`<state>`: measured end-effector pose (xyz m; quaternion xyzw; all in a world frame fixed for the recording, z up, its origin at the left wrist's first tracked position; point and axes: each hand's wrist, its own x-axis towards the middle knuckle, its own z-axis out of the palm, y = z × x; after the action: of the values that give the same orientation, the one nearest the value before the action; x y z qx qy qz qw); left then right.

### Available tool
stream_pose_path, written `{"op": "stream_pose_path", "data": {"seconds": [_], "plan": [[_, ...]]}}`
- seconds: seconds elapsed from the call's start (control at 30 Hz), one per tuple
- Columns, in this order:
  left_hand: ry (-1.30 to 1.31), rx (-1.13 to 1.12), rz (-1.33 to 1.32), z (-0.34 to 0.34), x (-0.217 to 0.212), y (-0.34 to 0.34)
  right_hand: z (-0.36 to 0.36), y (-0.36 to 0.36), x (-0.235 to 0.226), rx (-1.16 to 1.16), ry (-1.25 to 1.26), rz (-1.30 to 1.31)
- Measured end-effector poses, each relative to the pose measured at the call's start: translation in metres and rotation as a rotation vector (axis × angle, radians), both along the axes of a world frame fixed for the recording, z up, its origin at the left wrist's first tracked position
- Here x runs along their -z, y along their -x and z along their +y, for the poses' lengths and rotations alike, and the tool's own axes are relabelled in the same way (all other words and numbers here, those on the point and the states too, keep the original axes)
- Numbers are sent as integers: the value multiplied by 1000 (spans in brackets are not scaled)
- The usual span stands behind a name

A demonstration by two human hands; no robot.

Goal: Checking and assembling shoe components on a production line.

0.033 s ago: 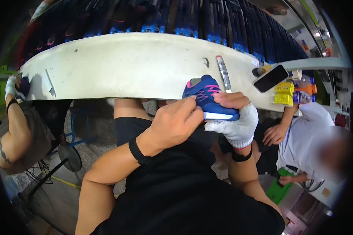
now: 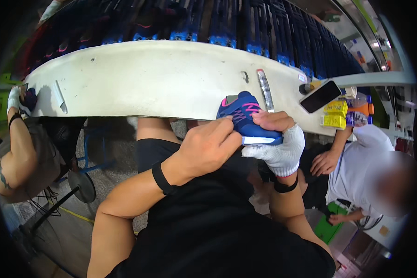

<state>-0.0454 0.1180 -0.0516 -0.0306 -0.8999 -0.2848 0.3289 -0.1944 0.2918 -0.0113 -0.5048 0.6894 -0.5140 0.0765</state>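
Observation:
A small dark-blue sports shoe [image 2: 245, 113] with pink laces, pink trim and a white sole edge is held over the table's near edge. My right hand [image 2: 282, 141], in a white knit glove with bare fingertips, is wrapped round the toe end, fingers on top and gloved thumb below by the sole. Bare and curled, my left hand [image 2: 211, 143] presses its fingertips to the near left side of the shoe. Its palm side is hidden, so anything small inside it does not show.
On the white table [image 2: 157, 78] lie a silvery knife-like tool [image 2: 264, 89] and a dark curled scrap [image 2: 245, 76]. A phone [image 2: 320, 97], yellow boxes [image 2: 334, 114] and bottles [image 2: 359, 109] stand right. Blue-edged racks [image 2: 222, 28] line the back. Co-workers sit at both sides.
The whole view has shifted very slightly. Both hands keep their hold on the shoe, with no clear movement.

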Motion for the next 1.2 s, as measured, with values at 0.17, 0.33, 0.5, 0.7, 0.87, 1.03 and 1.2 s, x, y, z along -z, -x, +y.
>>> {"op": "stream_pose_path", "data": {"seconds": [0.17,0.33,0.5,0.7,0.87,1.03,1.2], "plan": [[-71,95,-84,-22,-3,9,-12,18,3,-157,149,132],[-147,188,-135,-46,19,12,-6,20,8,-138,159,168],[39,7,-294,-66,18,-14,-7,15,38,-31,566,-304],[24,198,16,-105,-50,-11,-53,36,60,-51,269,-302],[-81,172,-353,-116,-64,11,-97,20,29,-248,120,-272],[-142,96,-532,-127,-70,22,-131,9,37,-184,360,-593],[-271,-27,-686,-140,-65,24,-152,11,63,-209,788,-985]]}}
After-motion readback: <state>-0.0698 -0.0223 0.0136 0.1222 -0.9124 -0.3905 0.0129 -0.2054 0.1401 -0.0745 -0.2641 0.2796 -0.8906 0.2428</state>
